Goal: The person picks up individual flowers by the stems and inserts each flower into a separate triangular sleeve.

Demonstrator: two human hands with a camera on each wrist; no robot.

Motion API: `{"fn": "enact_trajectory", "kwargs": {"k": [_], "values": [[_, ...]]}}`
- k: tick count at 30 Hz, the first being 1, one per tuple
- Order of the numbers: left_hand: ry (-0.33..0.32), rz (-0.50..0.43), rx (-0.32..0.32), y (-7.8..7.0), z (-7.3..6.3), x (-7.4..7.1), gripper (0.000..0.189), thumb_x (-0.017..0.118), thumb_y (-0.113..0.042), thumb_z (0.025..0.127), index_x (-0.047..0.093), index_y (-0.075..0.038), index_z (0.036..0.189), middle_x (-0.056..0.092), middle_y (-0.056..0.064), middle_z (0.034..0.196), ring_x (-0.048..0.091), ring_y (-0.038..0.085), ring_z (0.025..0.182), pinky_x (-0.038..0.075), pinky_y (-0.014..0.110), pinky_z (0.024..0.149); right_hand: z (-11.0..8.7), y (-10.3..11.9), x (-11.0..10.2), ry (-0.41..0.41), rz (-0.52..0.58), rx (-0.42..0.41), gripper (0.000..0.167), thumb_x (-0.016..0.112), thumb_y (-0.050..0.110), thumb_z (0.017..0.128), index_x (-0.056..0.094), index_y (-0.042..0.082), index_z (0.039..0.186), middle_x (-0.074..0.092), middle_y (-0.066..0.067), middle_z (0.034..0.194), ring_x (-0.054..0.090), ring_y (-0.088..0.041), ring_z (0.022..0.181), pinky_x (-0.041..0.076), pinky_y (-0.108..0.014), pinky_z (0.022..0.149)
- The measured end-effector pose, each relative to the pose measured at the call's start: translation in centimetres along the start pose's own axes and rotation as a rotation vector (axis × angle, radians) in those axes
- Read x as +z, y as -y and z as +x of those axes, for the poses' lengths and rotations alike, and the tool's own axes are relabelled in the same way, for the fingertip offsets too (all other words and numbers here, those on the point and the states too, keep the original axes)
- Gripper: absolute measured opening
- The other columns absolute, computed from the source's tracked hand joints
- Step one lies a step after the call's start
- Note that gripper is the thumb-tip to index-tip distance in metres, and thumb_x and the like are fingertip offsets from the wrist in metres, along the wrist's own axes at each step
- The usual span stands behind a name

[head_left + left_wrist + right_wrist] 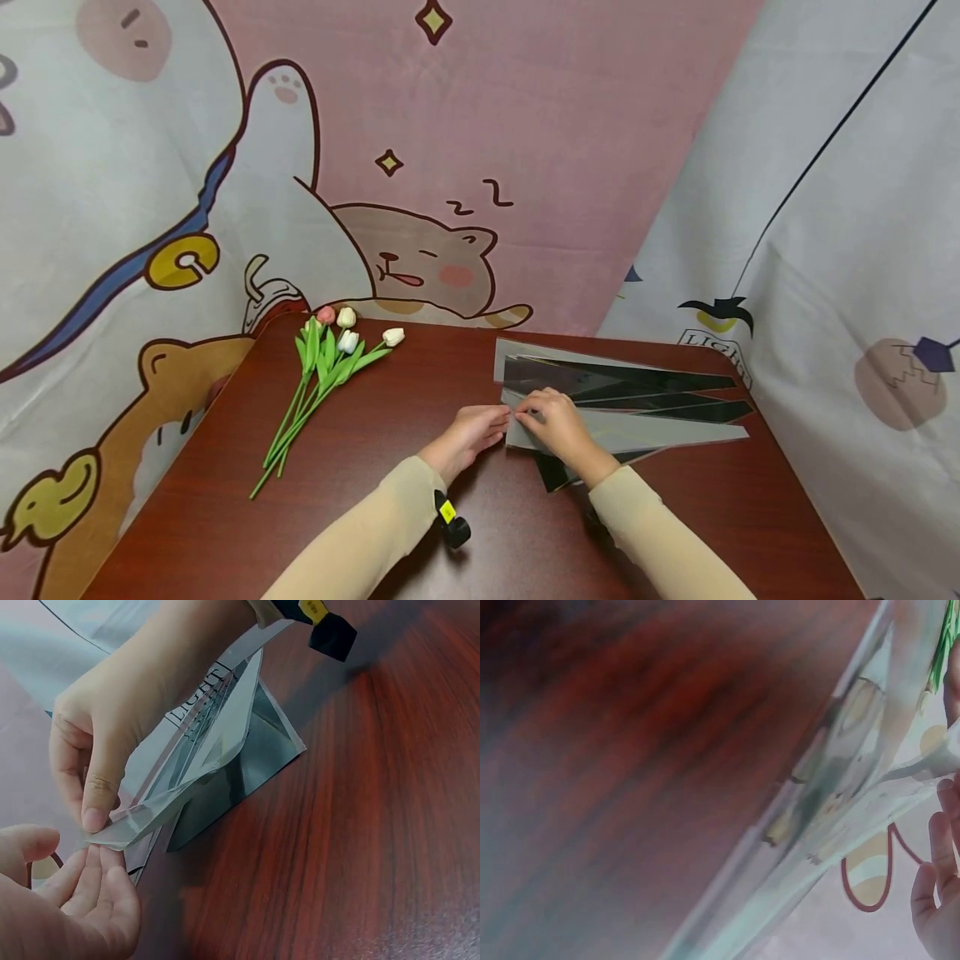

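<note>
Brown table (435, 375), right hand (557, 422) pinching plastic sleeve (660, 429)

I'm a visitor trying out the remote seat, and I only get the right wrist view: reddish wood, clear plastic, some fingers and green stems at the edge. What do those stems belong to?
Observer: Pink and white tulips; the head view shows the blooms.
Operator: Lovely! And what is being held?
Observer: The left wrist view shows the right hand pinching the wide end of a clear plastic sleeve.
Operator: Is that the only one?
Observer: No, the head view shows other sleeves overlapping on the table, their narrow ends towards the right.
</note>
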State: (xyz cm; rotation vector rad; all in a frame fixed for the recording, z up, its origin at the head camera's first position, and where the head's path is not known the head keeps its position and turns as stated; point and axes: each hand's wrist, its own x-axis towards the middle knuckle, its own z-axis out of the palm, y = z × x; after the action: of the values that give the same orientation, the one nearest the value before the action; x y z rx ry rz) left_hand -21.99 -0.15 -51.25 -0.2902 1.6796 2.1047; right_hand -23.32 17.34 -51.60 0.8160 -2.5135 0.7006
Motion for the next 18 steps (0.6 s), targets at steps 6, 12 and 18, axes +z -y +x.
{"fn": "enact_trajectory", "kwargs": {"k": [6,12,18], "values": [[-0.031,0.034,0.041,-0.17,-0.17,-0.14,0.033,0.069,-0.016,0.087,0.065,0.004,0.112,0.069,-0.002,0.078,0.062,0.006,0.070,0.049,0.018,0.063,0.12,0.51,-0.32,-0.004,0.012,-0.048,0.007,0.077,0.017,0.078,0.072,0.019,0.081,0.065,0.009,0.080,0.057,-0.008,0.077,0.048,-0.032,0.072],[0.016,0.023,0.029,-0.16,-0.06,-0.40,0.030,0.069,-0.016,0.086,0.066,0.002,0.110,0.067,-0.005,0.074,0.060,0.005,0.067,0.049,0.018,0.063,0.13,0.75,-0.63,-0.008,0.027,-0.033,0.005,0.076,0.018,0.080,0.071,0.019,0.081,0.065,0.009,0.080,0.056,-0.010,0.075,0.046,-0.031,0.068],[0.044,0.033,0.027,0.18,0.03,-0.74,0.028,0.068,-0.016,0.087,0.066,0.001,0.109,0.065,-0.006,0.071,0.059,0.005,0.066,0.048,0.017,0.061,0.07,0.92,-1.02,0.012,0.065,0.008,0.005,0.074,0.017,0.082,0.070,0.020,0.082,0.066,0.010,0.081,0.058,-0.013,0.076,0.046,-0.031,0.068]]}}
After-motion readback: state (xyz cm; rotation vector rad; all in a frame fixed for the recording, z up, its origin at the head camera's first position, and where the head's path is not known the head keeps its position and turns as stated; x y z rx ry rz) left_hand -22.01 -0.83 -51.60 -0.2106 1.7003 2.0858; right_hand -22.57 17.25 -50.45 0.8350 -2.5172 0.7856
